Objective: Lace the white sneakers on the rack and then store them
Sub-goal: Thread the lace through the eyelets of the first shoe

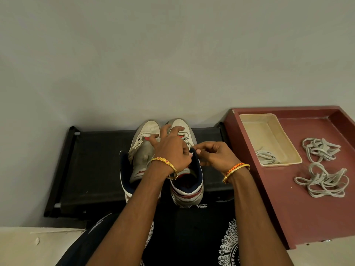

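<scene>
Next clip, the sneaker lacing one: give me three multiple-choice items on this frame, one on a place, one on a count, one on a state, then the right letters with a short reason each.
1. Where does the cream tray sit?
A. On the black rack
B. Inside the red-brown box, at its left
C. On the floor

2. How many lace bundles lie loose on the floor of the red-brown box, outside the tray?
A. One
B. Two
C. Four

3. What is the right hand doing?
A. Pinching something small at the collar of the right sneaker
B. Lying flat on the rack
C. Reaching into the tray

Answers:
1 B: the tray rests against the box's left wall.
2 B: an upper lace bundle and a lower lace bundle lie right of the tray.
3 A: its thumb and fingers are curled together at the right sneaker, by the left hand.
</scene>
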Demonstrator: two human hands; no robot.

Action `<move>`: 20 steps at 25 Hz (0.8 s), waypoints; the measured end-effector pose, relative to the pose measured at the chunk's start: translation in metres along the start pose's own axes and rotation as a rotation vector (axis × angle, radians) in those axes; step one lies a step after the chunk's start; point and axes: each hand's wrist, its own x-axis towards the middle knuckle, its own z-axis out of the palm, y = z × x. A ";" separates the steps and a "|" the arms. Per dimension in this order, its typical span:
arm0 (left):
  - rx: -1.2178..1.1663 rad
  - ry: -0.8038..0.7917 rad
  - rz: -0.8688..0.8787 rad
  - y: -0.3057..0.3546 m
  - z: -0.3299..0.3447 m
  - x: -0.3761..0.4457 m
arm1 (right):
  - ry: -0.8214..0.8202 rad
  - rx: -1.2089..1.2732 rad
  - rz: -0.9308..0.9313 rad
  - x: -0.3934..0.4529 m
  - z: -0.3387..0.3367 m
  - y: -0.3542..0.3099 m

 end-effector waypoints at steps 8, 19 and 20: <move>0.010 0.038 0.007 0.003 0.005 -0.001 | 0.145 0.041 -0.033 -0.001 0.003 0.001; -0.023 0.044 0.000 0.002 0.007 -0.002 | 0.123 0.290 0.171 0.000 -0.004 0.002; -0.020 0.039 0.000 0.001 0.006 -0.002 | 0.114 0.282 0.173 0.000 -0.004 0.002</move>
